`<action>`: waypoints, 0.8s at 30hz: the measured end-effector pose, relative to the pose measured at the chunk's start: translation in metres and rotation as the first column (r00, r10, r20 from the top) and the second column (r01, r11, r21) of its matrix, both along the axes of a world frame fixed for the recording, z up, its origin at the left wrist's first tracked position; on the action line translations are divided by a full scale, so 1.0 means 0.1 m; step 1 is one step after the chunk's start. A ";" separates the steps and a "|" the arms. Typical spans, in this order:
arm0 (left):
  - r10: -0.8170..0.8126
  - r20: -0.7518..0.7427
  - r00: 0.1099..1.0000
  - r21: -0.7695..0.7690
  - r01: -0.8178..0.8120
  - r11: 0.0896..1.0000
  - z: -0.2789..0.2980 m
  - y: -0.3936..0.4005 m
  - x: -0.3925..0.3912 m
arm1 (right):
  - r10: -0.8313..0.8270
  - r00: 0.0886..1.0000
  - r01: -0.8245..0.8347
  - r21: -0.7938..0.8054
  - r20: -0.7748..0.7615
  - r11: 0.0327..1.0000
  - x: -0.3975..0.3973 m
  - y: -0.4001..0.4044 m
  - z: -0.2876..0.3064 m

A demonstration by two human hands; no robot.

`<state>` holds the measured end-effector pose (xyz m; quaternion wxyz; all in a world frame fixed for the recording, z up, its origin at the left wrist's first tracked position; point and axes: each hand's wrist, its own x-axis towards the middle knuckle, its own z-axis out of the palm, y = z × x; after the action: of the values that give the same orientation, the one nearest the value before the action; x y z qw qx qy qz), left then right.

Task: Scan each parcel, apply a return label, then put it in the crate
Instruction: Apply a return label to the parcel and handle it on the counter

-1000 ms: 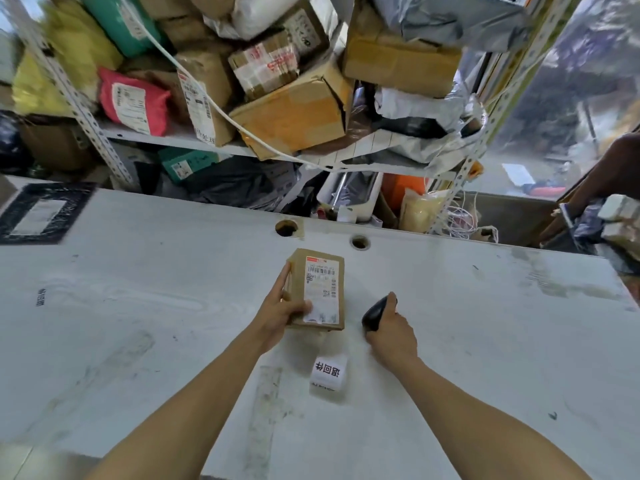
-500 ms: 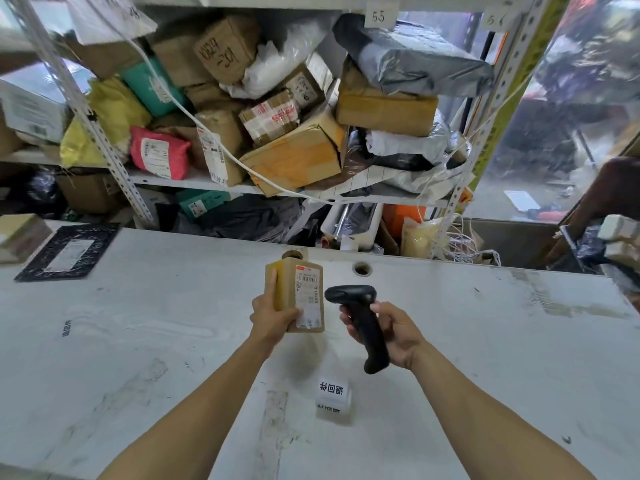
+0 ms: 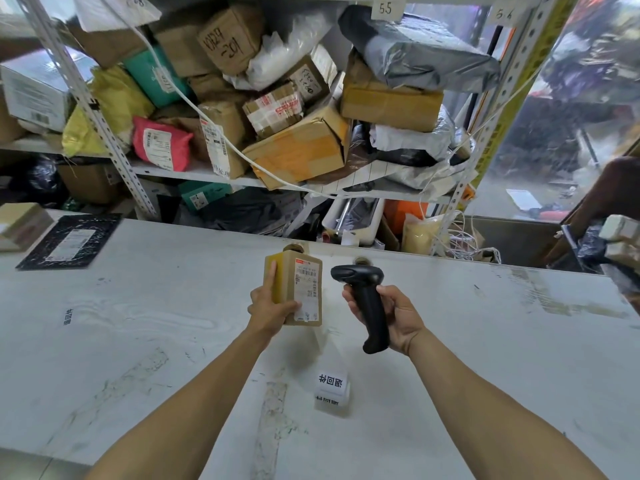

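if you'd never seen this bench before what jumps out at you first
The two hands raised mid-frame over the white table: the left hand grips a small brown parcel upright, label facing right, while the right hand holds a black scanner aimed at it. Behind, a shelf is crammed with boxes and mailer bags, and a roll of return labels sits on the table near the arms.

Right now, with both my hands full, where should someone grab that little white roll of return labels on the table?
Pinch the roll of return labels across its two side faces, coming straight down from above. It lies free on the table, apart from the parcel and scanner, nearest you between both forearms.
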<state>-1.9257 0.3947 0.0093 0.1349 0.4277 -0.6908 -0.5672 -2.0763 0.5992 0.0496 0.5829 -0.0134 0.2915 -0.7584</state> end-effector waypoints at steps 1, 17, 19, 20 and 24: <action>0.000 -0.006 1.000 0.007 0.000 1.000 -0.02 -0.01 -0.01 | 0.004 1.000 -0.004 0.011 0.000 1.000 0.00 0.01 0.01; 0.186 -0.038 0.982 0.445 -0.150 0.883 -0.50 -0.06 0.52 | 0.676 0.224 0.350 0.706 -0.702 0.616 0.05 -0.03 -0.80; 0.150 0.031 0.988 0.399 -0.150 0.905 -0.58 -0.08 0.57 | 0.692 0.174 0.360 0.699 -0.701 0.618 0.09 0.01 -0.88; 0.136 0.079 0.988 0.363 -0.155 0.919 -0.60 -0.10 0.58 | 0.697 0.151 0.364 0.695 -0.701 0.620 0.11 0.04 -0.92; 0.262 0.201 0.944 -0.026 -0.263 0.965 -0.41 0.19 0.60 | 0.692 0.120 0.390 0.675 -0.712 0.627 0.15 0.22 -1.07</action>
<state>-1.8660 0.4134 -0.0321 0.1379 0.5715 -0.6376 -0.4978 -2.0612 0.6211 -0.0570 0.2704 -0.2965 0.8746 -0.2721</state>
